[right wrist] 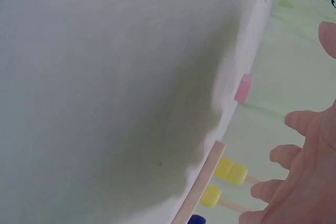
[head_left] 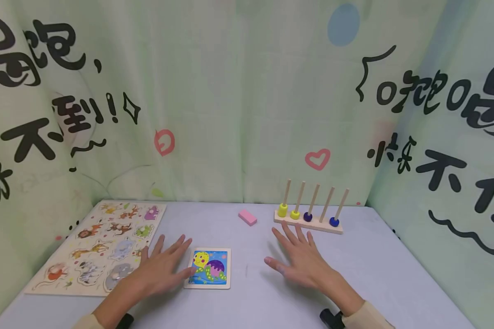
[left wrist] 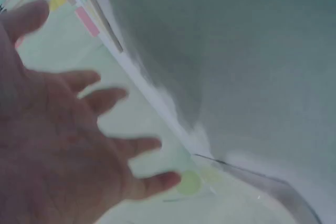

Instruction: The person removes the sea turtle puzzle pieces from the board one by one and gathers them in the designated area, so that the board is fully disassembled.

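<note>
My left hand point(head_left: 158, 269) is spread above the table, between the animal puzzle board and a small turtle puzzle point(head_left: 209, 268). Its thumb overlaps the turtle puzzle's left edge in the head view, and nothing is gripped. Fingers apart, my right hand point(head_left: 302, 260) hovers over the table in front of a wooden peg stand point(head_left: 308, 223). That stand bears yellow beads point(head_left: 282, 210) and dark blue beads point(head_left: 334, 222) on several upright pegs. The right wrist view shows the right hand point(right wrist: 304, 171) holding nothing, with the stand's base point(right wrist: 202, 182) beyond its fingers.
A large wooden animal puzzle board point(head_left: 88, 256) lies at the left of the white table point(head_left: 247, 306). Toward the back middle lies a pink block point(head_left: 248, 217). Printed curtains point(head_left: 238, 100) enclose the table at the back and both sides.
</note>
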`<control>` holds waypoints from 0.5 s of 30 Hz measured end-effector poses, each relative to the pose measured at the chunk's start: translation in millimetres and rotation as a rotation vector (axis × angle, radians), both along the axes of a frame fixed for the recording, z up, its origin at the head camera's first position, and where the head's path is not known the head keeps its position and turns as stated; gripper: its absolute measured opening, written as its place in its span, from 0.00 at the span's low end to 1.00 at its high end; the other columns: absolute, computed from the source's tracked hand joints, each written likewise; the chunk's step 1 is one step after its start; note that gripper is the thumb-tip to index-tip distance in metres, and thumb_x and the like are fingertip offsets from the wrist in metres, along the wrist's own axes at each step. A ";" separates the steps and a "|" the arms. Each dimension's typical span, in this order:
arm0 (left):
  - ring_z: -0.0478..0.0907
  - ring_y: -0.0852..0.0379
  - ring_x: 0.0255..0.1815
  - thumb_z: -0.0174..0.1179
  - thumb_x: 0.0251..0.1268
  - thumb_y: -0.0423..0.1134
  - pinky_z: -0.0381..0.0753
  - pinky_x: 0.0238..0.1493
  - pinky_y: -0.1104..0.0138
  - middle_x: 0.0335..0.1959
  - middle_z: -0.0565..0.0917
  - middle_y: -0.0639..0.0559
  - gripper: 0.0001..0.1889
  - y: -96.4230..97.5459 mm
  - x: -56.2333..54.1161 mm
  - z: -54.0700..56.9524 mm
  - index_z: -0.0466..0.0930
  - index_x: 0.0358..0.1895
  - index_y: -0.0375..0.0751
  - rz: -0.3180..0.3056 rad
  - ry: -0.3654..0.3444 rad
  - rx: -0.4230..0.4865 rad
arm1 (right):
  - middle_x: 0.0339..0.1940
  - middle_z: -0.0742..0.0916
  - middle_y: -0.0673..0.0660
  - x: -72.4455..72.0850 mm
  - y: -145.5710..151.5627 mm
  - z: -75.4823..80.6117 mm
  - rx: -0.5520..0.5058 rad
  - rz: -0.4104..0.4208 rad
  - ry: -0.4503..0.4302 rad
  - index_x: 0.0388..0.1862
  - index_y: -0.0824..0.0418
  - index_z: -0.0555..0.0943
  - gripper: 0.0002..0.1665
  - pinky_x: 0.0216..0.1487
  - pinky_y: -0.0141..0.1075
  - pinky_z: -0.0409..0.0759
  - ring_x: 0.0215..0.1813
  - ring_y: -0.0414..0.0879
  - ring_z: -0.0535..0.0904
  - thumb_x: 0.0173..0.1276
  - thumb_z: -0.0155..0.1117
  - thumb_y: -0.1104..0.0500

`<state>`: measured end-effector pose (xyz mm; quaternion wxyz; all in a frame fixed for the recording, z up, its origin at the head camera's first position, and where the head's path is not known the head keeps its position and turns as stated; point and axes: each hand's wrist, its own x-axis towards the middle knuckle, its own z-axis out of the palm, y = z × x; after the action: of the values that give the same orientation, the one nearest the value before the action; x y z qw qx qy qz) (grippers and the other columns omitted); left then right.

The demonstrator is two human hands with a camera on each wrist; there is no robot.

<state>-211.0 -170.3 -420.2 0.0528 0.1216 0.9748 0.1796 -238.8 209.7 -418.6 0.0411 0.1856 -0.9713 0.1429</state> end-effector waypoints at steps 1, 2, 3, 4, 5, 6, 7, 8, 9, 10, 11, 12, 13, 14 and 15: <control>0.43 0.18 0.85 0.59 0.71 0.69 0.40 0.72 0.15 0.87 0.60 0.45 0.46 -0.7 -0.3 0.0 0.60 0.84 0.50 -0.011 -0.019 0.004 | 0.90 0.57 0.60 -0.3 -1.2 -0.1 -0.005 0.007 0.003 0.86 0.50 0.62 0.52 0.82 0.76 0.45 0.89 0.73 0.46 0.73 0.54 0.23; 0.43 0.18 0.85 0.60 0.70 0.69 0.39 0.72 0.16 0.87 0.61 0.45 0.47 -1.6 -0.4 0.1 0.60 0.84 0.48 -0.022 -0.038 0.009 | 0.90 0.57 0.60 -0.7 -2.5 -0.2 -0.008 0.015 0.006 0.86 0.50 0.62 0.52 0.82 0.75 0.46 0.89 0.72 0.47 0.73 0.54 0.24; 0.44 0.19 0.86 0.61 0.69 0.69 0.39 0.73 0.16 0.86 0.62 0.45 0.48 -2.6 -0.5 0.1 0.60 0.84 0.47 -0.036 -0.054 0.010 | 0.90 0.57 0.60 -1.1 -3.8 -0.3 -0.015 0.023 0.008 0.86 0.50 0.62 0.52 0.82 0.75 0.48 0.89 0.72 0.47 0.73 0.55 0.24; 0.44 0.20 0.86 0.63 0.68 0.68 0.38 0.73 0.17 0.86 0.62 0.45 0.48 -3.6 -0.4 0.1 0.60 0.84 0.46 -0.051 -0.070 0.011 | 0.90 0.57 0.60 -1.5 -5.2 -0.4 -0.023 0.030 0.007 0.86 0.50 0.63 0.51 0.82 0.75 0.49 0.89 0.72 0.47 0.73 0.56 0.25; 0.44 0.20 0.86 0.63 0.68 0.68 0.37 0.74 0.17 0.86 0.62 0.45 0.49 -4.3 -0.3 0.3 0.60 0.84 0.45 -0.064 -0.084 0.012 | 0.90 0.57 0.60 -2.0 -6.6 -0.6 -0.029 0.038 0.007 0.86 0.51 0.63 0.51 0.82 0.74 0.50 0.89 0.72 0.48 0.74 0.57 0.26; 0.44 0.20 0.86 0.64 0.67 0.67 0.37 0.74 0.18 0.86 0.63 0.45 0.50 -4.9 -0.1 0.6 0.60 0.84 0.44 -0.076 -0.096 0.013 | 0.90 0.57 0.60 -2.4 -8.2 -0.6 -0.039 0.044 0.002 0.86 0.51 0.63 0.51 0.82 0.74 0.51 0.89 0.72 0.48 0.74 0.58 0.27; 0.44 0.21 0.86 0.65 0.66 0.67 0.37 0.74 0.18 0.86 0.62 0.45 0.50 -5.3 0.1 0.8 0.59 0.84 0.44 -0.086 -0.107 0.013 | 0.90 0.57 0.60 -2.6 -9.8 -0.5 -0.050 0.050 -0.005 0.86 0.51 0.63 0.50 0.82 0.74 0.51 0.89 0.72 0.48 0.74 0.59 0.28; 0.43 0.21 0.86 0.66 0.66 0.67 0.36 0.74 0.18 0.86 0.62 0.45 0.51 -5.6 0.2 0.9 0.58 0.85 0.45 -0.095 -0.114 0.012 | 0.90 0.57 0.60 -2.9 -11.3 -0.5 -0.060 0.053 -0.013 0.86 0.52 0.63 0.50 0.82 0.73 0.52 0.88 0.72 0.49 0.74 0.60 0.29; 0.43 0.21 0.86 0.66 0.65 0.67 0.36 0.74 0.18 0.87 0.62 0.46 0.52 -6.0 0.2 1.0 0.58 0.85 0.45 -0.106 -0.119 0.011 | 0.90 0.58 0.61 -2.9 -12.9 -0.4 -0.069 0.055 -0.022 0.85 0.52 0.64 0.50 0.82 0.73 0.52 0.88 0.72 0.49 0.73 0.61 0.29; 0.42 0.21 0.86 0.66 0.65 0.67 0.36 0.74 0.18 0.87 0.61 0.46 0.52 -6.3 0.2 1.2 0.57 0.85 0.46 -0.115 -0.125 0.011 | 0.90 0.58 0.61 -3.0 -14.4 -0.3 -0.073 0.056 -0.031 0.85 0.52 0.64 0.50 0.83 0.73 0.52 0.88 0.72 0.49 0.73 0.62 0.30; 0.42 0.21 0.86 0.66 0.64 0.67 0.35 0.74 0.18 0.87 0.60 0.46 0.52 -6.8 0.1 1.4 0.56 0.86 0.46 -0.122 -0.130 0.010 | 0.90 0.59 0.61 -2.9 -16.0 0.0 -0.077 0.057 -0.040 0.85 0.53 0.64 0.50 0.83 0.72 0.52 0.88 0.72 0.50 0.73 0.62 0.30; 0.41 0.21 0.87 0.67 0.64 0.67 0.35 0.74 0.18 0.87 0.60 0.47 0.52 -7.5 -0.2 1.6 0.56 0.86 0.47 -0.126 -0.135 0.013 | 0.89 0.59 0.61 -2.8 -17.6 0.2 -0.079 0.056 -0.048 0.85 0.52 0.65 0.50 0.83 0.72 0.52 0.88 0.72 0.50 0.73 0.63 0.30; 0.41 0.21 0.87 0.67 0.64 0.67 0.34 0.74 0.18 0.88 0.59 0.47 0.52 -8.3 -0.4 1.8 0.56 0.86 0.48 -0.130 -0.138 0.017 | 0.89 0.61 0.62 -2.7 -19.1 0.4 -0.084 0.058 -0.049 0.85 0.53 0.65 0.50 0.82 0.72 0.53 0.88 0.73 0.52 0.72 0.63 0.30; 0.40 0.22 0.87 0.67 0.64 0.66 0.34 0.74 0.18 0.88 0.59 0.47 0.52 -9.3 -0.8 2.0 0.56 0.86 0.48 -0.136 -0.140 0.021 | 0.89 0.62 0.61 -2.8 -20.7 0.4 -0.085 0.055 -0.057 0.84 0.53 0.66 0.50 0.83 0.72 0.53 0.88 0.72 0.52 0.72 0.64 0.30; 0.40 0.22 0.87 0.67 0.65 0.65 0.34 0.75 0.19 0.88 0.58 0.48 0.51 -10.5 -1.5 2.0 0.56 0.86 0.48 -0.144 -0.142 0.027 | 0.88 0.63 0.62 -2.6 -22.2 0.5 -0.087 0.054 -0.062 0.84 0.53 0.66 0.50 0.83 0.71 0.54 0.88 0.72 0.53 0.72 0.64 0.30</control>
<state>-212.5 -180.7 -418.2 0.1329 0.1790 0.9548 0.1968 -241.4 187.5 -418.1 0.0150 0.2053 -0.9596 0.1919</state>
